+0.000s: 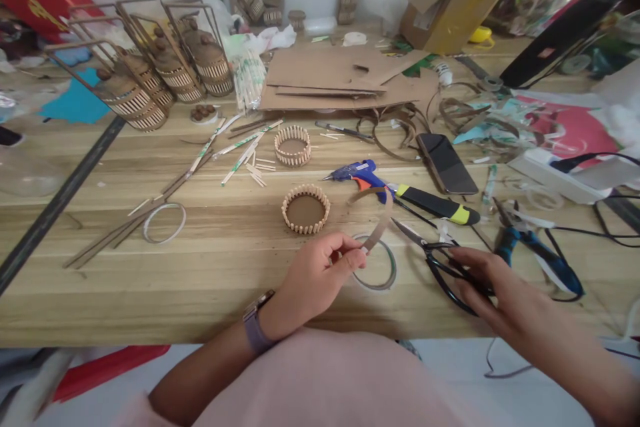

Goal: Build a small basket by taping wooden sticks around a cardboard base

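Note:
My left hand pinches the lower end of a thin brown cardboard strip that curves up and over toward the glue gun. My right hand lies over the black handles of a pair of scissors on the table, fingers curled onto them; the blades point up-left. A clear tape ring lies flat between the hands. A small round basket with a stick rim and brown base stands just beyond my left hand. A second stick ring basket sits farther back.
A blue glue gun, a black-and-yellow knife, a phone and blue pliers lie to the right. Cardboard sheets and finished stick lanterns stand at the back. Another ring and loose sticks lie left.

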The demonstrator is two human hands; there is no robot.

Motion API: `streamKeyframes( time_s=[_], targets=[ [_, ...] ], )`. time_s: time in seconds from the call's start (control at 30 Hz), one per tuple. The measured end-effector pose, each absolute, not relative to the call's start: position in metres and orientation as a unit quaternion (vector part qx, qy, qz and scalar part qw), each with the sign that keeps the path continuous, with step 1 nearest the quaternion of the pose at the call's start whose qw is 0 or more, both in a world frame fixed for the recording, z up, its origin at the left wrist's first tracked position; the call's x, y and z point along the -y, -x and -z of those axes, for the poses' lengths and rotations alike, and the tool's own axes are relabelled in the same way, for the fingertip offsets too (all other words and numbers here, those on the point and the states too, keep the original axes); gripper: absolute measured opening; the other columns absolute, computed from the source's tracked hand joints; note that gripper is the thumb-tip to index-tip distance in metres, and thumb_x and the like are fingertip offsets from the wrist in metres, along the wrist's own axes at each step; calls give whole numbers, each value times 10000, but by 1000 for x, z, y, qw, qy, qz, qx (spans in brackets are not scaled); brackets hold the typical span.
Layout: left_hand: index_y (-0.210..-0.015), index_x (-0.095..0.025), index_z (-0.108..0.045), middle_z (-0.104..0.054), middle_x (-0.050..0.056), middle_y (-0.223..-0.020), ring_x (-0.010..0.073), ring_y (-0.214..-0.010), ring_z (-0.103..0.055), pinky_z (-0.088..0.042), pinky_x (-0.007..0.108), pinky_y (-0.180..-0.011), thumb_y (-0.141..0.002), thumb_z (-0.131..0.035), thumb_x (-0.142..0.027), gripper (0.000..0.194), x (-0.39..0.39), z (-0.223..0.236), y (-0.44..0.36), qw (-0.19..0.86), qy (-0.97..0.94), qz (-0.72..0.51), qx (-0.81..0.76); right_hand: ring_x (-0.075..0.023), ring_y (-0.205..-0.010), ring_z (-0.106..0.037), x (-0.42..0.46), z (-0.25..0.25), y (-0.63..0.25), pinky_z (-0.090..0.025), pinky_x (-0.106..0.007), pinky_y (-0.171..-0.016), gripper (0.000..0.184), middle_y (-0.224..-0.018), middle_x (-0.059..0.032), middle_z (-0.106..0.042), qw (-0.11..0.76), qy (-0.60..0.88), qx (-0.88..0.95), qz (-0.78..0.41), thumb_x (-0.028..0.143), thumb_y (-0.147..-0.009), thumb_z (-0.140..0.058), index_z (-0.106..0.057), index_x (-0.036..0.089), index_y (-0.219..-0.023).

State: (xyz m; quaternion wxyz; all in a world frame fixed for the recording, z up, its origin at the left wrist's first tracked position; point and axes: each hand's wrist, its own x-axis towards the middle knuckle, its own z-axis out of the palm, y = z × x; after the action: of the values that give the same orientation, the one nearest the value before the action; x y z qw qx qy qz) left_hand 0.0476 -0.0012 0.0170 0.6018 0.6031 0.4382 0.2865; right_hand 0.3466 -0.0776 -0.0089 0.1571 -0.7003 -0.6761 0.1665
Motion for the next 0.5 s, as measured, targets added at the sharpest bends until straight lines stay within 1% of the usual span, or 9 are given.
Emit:
streamKeyframes(
  time_s=[0.03,0.1,0.17,0.2,0.27,0.33,0.37,0.4,0.5],
  targets=[
    [-811,-185,-679,-699,6,-787,150,-725,-576,-419,250,-649,-876,-582,-326,182,0,-17,-48,609,-595,-284,-441,-272,-983,-716,81,7,-344,-595,-372,-813,427,-1111,-100,-712,172,694,666,-213,485,-867,-532,-534,264,-1233],
    [-808,-183,-678,-691,6,-776,148,-718,-570,-416,244,-635,-872,-586,-333,187,-1,-16,-49,616,-586,-280,-445,-254,-993,-707,86,2,-336,-586,-351,-822,528,-1103,-104,-704,194,682,643,-290,466,-859,-561,-468,246,-1330],
    [-808,-180,-676,-683,7,-766,150,-722,-570,-418,244,-636,-873,-585,-343,197,-2,-17,-51,619,-587,-276,-444,-240,-916,-704,88,-4,-324,-578,-324,-779,618,-1043,-88,-704,208,685,617,-328,459,-792,-637,-477,234,-1345],
    [-809,-178,-676,-680,8,-764,152,-730,-574,-422,245,-643,-875,-584,-347,203,-2,-17,-51,621,-587,-273,-442,-230,-852,-697,89,-8,-318,-572,-316,-745,621,-991,-71,-707,208,689,604,-340,448,-759,-661,-507,234,-1321],
    [-819,-176,-676,-682,11,-774,157,-749,-584,-430,249,-662,-878,-582,-348,205,-3,-18,-54,627,-589,-268,-434,-203,-699,-652,89,-17,-304,-549,-303,-670,556,-805,-16,-694,209,701,576,-365,418,-734,-647,-559,247,-1256],
    [-830,-175,-677,-691,15,-794,160,-761,-594,-435,253,-678,-882,-580,-338,197,-2,-19,-56,629,-593,-263,-428,-177,-548,-557,88,-24,-291,-505,-282,-584,483,-575,51,-592,197,704,551,-402,381,-757,-594,-566,259,-1223],
    [-832,-174,-678,-692,16,-799,160,-760,-595,-435,256,-682,-885,-578,-333,195,-2,-19,-57,630,-595,-260,-426,-170,-515,-521,88,-26,-286,-481,-273,-556,451,-526,69,-551,188,699,549,-418,366,-761,-582,-569,262,-1200],
    [-832,-172,-677,-691,16,-799,160,-756,-595,-435,258,-685,-888,-576,-331,196,-2,-19,-58,630,-597,-258,-423,-166,-503,-505,86,-27,-281,-462,-266,-537,427,-510,78,-536,179,686,555,-434,354,-755,-587,-573,263,-1173],
    [-843,-172,-671,-678,11,-789,158,-745,-589,-432,263,-693,-891,-578,-331,191,-2,-17,-60,630,-601,-256,-420,-169,-540,-533,81,-24,-272,-452,-262,-542,365,-563,71,-584,172,648,588,-452,306,-741,-605,-584,267,-1104]
  ],
)
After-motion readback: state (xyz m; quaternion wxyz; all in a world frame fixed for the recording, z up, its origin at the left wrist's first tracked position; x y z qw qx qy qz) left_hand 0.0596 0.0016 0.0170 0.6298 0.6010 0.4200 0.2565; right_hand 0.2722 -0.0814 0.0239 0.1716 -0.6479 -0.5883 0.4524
